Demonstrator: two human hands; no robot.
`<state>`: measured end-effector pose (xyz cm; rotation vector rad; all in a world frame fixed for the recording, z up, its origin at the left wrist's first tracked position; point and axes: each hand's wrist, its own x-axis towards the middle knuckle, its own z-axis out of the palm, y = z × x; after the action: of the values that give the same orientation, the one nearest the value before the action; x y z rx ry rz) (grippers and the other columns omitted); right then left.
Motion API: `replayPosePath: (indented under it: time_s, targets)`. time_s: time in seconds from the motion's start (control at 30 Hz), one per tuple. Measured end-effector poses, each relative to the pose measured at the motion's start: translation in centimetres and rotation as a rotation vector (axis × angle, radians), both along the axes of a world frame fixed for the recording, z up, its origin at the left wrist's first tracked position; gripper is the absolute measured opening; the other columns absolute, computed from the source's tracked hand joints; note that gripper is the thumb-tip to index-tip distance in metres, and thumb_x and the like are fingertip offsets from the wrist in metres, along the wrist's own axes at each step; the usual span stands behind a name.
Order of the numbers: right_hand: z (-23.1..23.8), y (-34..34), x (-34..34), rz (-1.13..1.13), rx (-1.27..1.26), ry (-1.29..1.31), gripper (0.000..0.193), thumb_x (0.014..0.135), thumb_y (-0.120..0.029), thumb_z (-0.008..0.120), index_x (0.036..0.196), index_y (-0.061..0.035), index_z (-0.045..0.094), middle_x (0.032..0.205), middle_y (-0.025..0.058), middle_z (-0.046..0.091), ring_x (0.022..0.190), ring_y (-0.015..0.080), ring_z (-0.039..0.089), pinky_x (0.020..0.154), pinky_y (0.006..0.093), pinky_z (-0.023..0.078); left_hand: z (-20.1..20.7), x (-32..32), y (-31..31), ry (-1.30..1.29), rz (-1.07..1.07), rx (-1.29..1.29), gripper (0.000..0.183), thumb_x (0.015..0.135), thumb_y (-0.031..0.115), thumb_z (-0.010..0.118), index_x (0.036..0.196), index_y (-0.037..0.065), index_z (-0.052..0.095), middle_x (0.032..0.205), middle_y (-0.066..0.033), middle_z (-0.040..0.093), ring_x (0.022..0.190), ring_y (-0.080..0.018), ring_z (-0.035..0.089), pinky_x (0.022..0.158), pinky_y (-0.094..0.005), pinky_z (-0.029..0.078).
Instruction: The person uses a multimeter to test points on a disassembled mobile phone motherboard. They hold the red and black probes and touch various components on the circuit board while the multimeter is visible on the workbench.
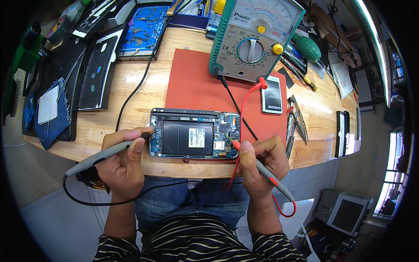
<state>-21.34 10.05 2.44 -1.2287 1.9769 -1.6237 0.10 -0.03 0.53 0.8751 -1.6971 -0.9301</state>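
Note:
An opened smartphone lies across the table's near edge, its circuit board bare and its battery bay showing a white label. My left hand grips a grey and black test probe, its tip at the phone's left end. Between the fingers of my right hand is a grey and red test probe, pointing at the board near the phone's right end. Whether either tip touches metal is too small to tell. Behind the phone stands a green and grey analog multimeter, with a black and a red lead plugged in.
A red mat lies under the multimeter and a phone battery. Tweezers rest to the right. Far left are a black box and a blue tray of small parts. A black cable crosses the wooden table.

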Motion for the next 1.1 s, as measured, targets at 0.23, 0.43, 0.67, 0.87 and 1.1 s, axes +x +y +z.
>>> replayPosePath:
  time_s: [0.23,0.43,0.67,0.87,1.1]
  targets:
    - [-0.14,0.09,-0.05,0.015,-0.022,0.008,0.026,0.086,-0.006,0.073,0.073,-0.0057,0.050,0.057,0.0011,0.057,0.046,0.0030,0.049,0.042,0.0205,0.039,-0.15,0.17,-0.03,-0.014,0.002,0.004,0.014,0.098,0.005,0.057,0.107,-0.004,0.052,0.101,-0.0236,0.068,0.095,-0.0245,0.067,0.089,-0.0330,0.052]
    - [-0.15,0.13,-0.04,0.013,-0.012,0.008,0.026,0.086,-0.006,0.072,0.073,-0.0059,0.050,0.056,0.0006,0.056,0.045,0.0024,0.048,0.041,0.0204,0.038,-0.26,0.22,-0.06,-0.018,0.000,0.003,0.013,0.098,0.004,0.057,0.107,-0.004,0.052,0.101,-0.0232,0.068,0.095,-0.0246,0.067,0.089,-0.0330,0.052]
    - [-0.14,0.11,0.01,0.010,-0.014,-0.010,0.026,0.086,-0.006,0.072,0.073,-0.0060,0.050,0.056,0.0001,0.055,0.045,0.0021,0.047,0.041,0.0205,0.037,-0.45,-0.13,-0.10,0.053,0.019,-0.017,0.013,0.093,-0.003,0.060,0.106,-0.005,0.055,0.097,-0.0192,0.067,0.094,-0.0246,0.069,0.082,-0.0276,0.053]
    - [-0.09,0.07,-0.01,0.006,-0.006,0.012,0.026,0.086,-0.007,0.072,0.074,-0.0057,0.050,0.054,-0.0004,0.054,0.044,0.0022,0.048,0.040,0.0209,0.037,-0.15,-0.14,-0.09,0.034,0.010,-0.028,0.013,0.095,-0.001,0.059,0.106,-0.006,0.054,0.098,-0.0213,0.068,0.094,-0.0238,0.069,0.083,-0.0279,0.052]
    - [-0.13,0.02,0.00,0.012,-0.024,-0.004,0.025,0.087,-0.006,0.071,0.075,-0.0057,0.050,0.054,-0.0014,0.054,0.045,0.0013,0.047,0.041,0.0199,0.037,-0.11,-0.25,-0.17,0.046,0.008,-0.033,0.014,0.095,-0.001,0.060,0.106,-0.006,0.054,0.097,-0.0220,0.069,0.093,-0.0235,0.068,0.085,-0.0290,0.052]
